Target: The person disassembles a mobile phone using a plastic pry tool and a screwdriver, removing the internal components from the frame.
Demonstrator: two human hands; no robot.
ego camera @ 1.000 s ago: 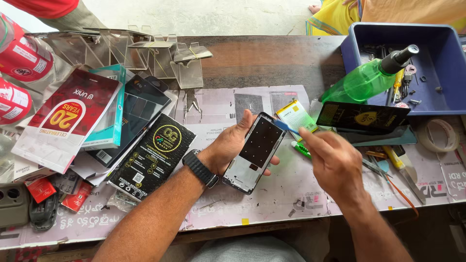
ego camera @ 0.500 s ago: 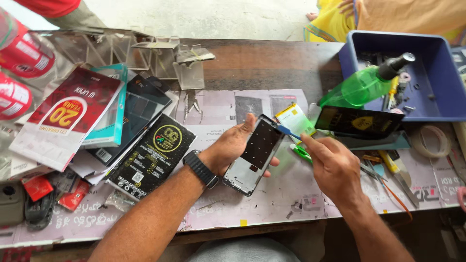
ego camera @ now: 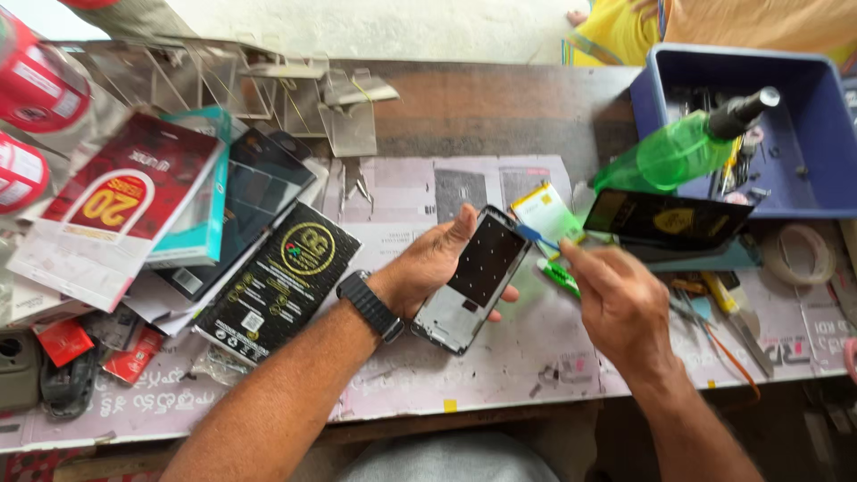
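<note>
My left hand (ego camera: 427, 270) cradles an opened phone frame (ego camera: 473, 278) with a dark panel inside, tilted over the worktable. A black watch sits on that wrist. My right hand (ego camera: 618, 302) pinches a thin blue-tipped tool (ego camera: 534, 236) whose tip touches the frame's upper right edge. A small white and green battery-like part (ego camera: 546, 212) lies just behind the frame.
A green spray bottle (ego camera: 680, 150) leans on a blue plastic tray (ego camera: 821, 134) at the back right. A black packet (ego camera: 668, 220), a tape roll (ego camera: 802, 253) and hand tools lie to the right. Boxes of screen protectors (ego camera: 277, 278) pile up at the left. Another person in yellow sits beyond the table.
My hands and the phone frame stay almost where they were; the right hand has edged slightly closer to the frame's top corner with the blue tool.
</note>
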